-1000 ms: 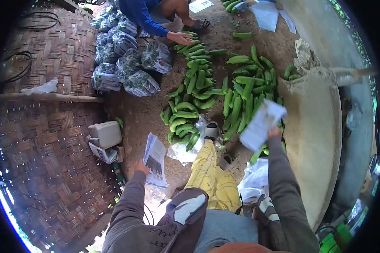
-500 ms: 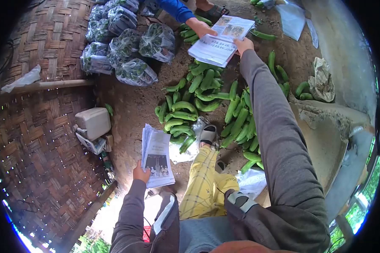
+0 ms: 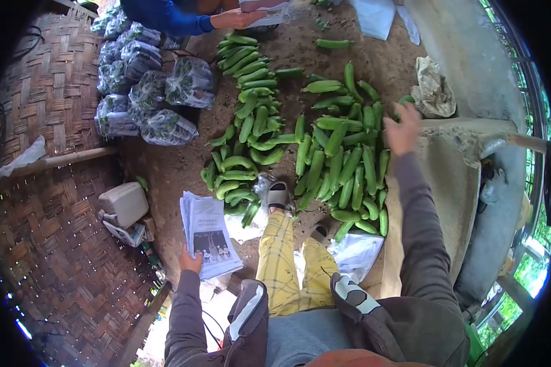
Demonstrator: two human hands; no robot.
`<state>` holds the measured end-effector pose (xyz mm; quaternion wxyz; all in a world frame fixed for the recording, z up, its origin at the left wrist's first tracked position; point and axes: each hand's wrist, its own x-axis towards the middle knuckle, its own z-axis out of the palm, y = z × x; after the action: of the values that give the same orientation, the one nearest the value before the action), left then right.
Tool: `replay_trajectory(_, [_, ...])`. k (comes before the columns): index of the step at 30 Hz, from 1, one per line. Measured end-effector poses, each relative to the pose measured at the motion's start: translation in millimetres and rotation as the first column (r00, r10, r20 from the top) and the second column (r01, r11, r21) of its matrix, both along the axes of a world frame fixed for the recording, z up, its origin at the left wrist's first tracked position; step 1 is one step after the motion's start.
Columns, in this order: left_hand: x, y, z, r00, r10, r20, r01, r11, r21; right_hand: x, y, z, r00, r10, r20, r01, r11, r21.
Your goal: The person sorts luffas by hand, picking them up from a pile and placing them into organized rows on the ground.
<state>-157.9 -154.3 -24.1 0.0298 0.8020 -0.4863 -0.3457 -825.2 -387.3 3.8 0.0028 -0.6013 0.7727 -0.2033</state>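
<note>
My left hand (image 3: pixel 190 262) holds the near edge of a stack of newspapers (image 3: pixel 206 235) on the dirt floor at my left. My right hand (image 3: pixel 403 128) is raised, empty, fingers apart, above the right edge of a large heap of green bananas (image 3: pixel 337 159). A second row of bananas (image 3: pixel 248 116) runs up the middle. Across from me a person in a blue sleeve (image 3: pixel 165 17) holds a newspaper (image 3: pixel 260 8) at the top edge. My leg in yellow checked trousers (image 3: pixel 281 257) stretches forward, its sandal (image 3: pixel 279 197) against the bananas.
Bagged greens (image 3: pixel 147 92) lie piled at upper left beside a woven bamboo wall (image 3: pixel 49 202). A white plastic canister (image 3: pixel 123 204) stands by the wall. A concrete ledge (image 3: pixel 465 183) borders the right, with crumpled paper (image 3: pixel 433 90). Clear plastic bags (image 3: pixel 355 252) lie near my knee.
My right hand has let go of the newspaper, which the person opposite now holds, and has drawn back over the bananas. The left hand stays on the stack.
</note>
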Motion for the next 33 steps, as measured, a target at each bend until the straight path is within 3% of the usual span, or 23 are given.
replay_trajectory(2, [1, 4, 10, 1.0, -0.001, 0.007, 0.001, 1.0, -0.018, -101, 54, 25, 0.933, -0.185, -0.308, 0.176, 0.983, -0.057])
replay_trajectory(3, [1, 4, 18, 0.999, -0.008, 0.047, 0.008, 1.0, 0.005, -143, 79, 27, 0.829, -0.355, -0.432, 0.358, 0.931, -0.078])
replay_trajectory(5, [-6, -6, 26, 0.993, -0.019, 0.12, 0.013, 0.999, 0.046, -198, 112, 40, 0.779, -0.465, -0.421, 0.566, 0.81, 0.153])
replay_trajectory(8, [-17, -35, 32, 0.999, -0.042, 0.02, 0.043, 0.999, -0.021, -199, 125, 51, 0.757, -0.47, -0.454, 0.645, 0.646, 0.408])
replay_trajectory(10, [-23, -64, 35, 0.984, -0.123, 0.126, 0.127, 0.992, -0.021, -190, 120, 53, 0.722, -0.48, -0.499, 0.689, 0.571, 0.446])
replay_trajectory(16, [-5, -132, 67, 0.979, -0.164, 0.124, 0.148, 0.981, 0.129, -159, 95, 84, 0.649, -0.564, -0.511, 0.755, 0.396, 0.522])
replay_trajectory(19, [13, -153, 76, 0.966, -0.212, 0.145, 0.213, 0.977, 0.009, -159, 92, 82, 0.671, -0.533, -0.515, 0.73, 0.355, 0.584])
replay_trajectory(24, [29, -183, 99, 0.963, -0.202, 0.18, 0.21, 0.977, -0.025, -186, 94, 85, 0.768, -0.387, -0.511, 0.627, 0.29, 0.723])
replay_trajectory(27, [28, -208, 113, 0.94, -0.23, 0.252, 0.237, 0.972, 0.002, -198, 93, 74, 0.744, -0.411, -0.526, 0.632, 0.177, 0.755])
replay_trajectory(30, [11, -232, 138, 0.946, -0.231, 0.227, 0.246, 0.969, -0.038, -200, 89, 76, 0.747, -0.43, -0.506, 0.612, 0.15, 0.776])
replay_trajectory(33, [-2, -256, 153, 0.954, -0.216, 0.206, 0.237, 0.968, -0.08, -184, 88, 95, 0.738, -0.47, -0.484, 0.624, 0.201, 0.755])
